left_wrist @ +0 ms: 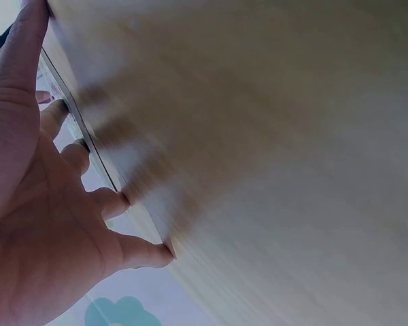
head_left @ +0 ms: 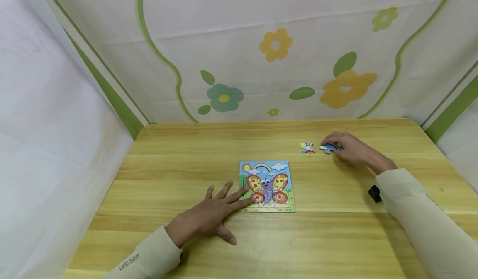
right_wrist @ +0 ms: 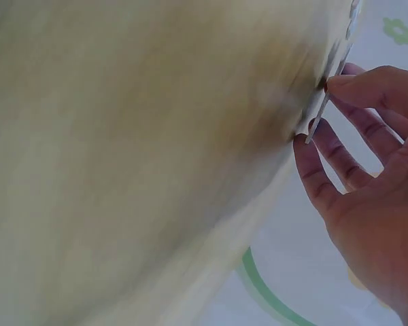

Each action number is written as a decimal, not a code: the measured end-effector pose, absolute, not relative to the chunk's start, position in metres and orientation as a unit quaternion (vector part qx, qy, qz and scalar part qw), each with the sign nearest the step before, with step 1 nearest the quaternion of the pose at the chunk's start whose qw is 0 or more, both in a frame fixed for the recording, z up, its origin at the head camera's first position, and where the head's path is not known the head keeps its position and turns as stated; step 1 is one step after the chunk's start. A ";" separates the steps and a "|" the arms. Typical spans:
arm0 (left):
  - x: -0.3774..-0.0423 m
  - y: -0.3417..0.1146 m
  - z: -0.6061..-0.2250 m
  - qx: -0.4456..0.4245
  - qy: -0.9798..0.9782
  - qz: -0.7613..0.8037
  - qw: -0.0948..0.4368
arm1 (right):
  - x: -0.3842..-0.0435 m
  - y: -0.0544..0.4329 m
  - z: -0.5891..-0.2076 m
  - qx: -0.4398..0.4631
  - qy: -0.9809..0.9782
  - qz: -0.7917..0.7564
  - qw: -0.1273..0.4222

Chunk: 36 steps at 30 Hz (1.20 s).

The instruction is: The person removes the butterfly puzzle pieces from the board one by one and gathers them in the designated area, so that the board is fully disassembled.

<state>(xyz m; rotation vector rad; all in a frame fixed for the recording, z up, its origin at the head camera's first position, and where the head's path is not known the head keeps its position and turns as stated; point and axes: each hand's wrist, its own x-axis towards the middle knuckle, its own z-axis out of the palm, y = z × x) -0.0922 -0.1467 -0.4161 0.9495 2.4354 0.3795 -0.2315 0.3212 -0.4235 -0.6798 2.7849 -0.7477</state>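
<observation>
A square butterfly jigsaw puzzle (head_left: 281,168) lies flat at the middle of the wooden table. My left hand (head_left: 209,214) is spread with straight fingers, two fingertips resting on the puzzle's left side and the thumb on the wood. Farther back and to the right, my right hand (head_left: 352,148) pinches a blue jigsaw piece (head_left: 329,148) with part of a rainbow and cloud on it. Seen edge-on in the right wrist view, that piece (right_wrist: 319,119) is tilted between thumb and fingers, close over the tabletop. A second, multicoloured jigsaw piece (head_left: 308,149) lies just left of it.
The wooden table (head_left: 179,154) meets a white flower-printed cloth wall (head_left: 239,55) at its back edge. More white cloth (head_left: 48,138) hangs along the left. A small black object (head_left: 375,193) shows beside the right sleeve (head_left: 407,196).
</observation>
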 end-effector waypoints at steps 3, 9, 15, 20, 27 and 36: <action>-0.092 -0.147 -0.416 0.347 0.893 0.140 0.249 | -0.233 0.322 -0.426 -0.233 0.937 -0.246 0.085; -0.092 -0.147 -0.416 0.346 0.894 0.140 0.248 | -0.235 0.321 -0.428 -0.237 0.941 -0.231 0.074; -0.092 -0.147 -0.417 0.346 0.894 0.142 0.248 | -0.235 0.318 -0.429 -0.246 0.942 -0.219 0.065; -0.092 -0.147 -0.418 0.347 0.894 0.141 0.247 | -0.234 0.318 -0.428 -0.232 0.946 -0.216 0.069; -0.092 -0.147 -0.417 0.348 0.894 0.139 0.246 | -0.234 0.321 -0.428 -0.221 0.947 -0.221 0.074; -0.092 -0.147 -0.417 0.349 0.893 0.139 0.245 | -0.233 0.322 -0.428 -0.217 0.948 -0.221 0.074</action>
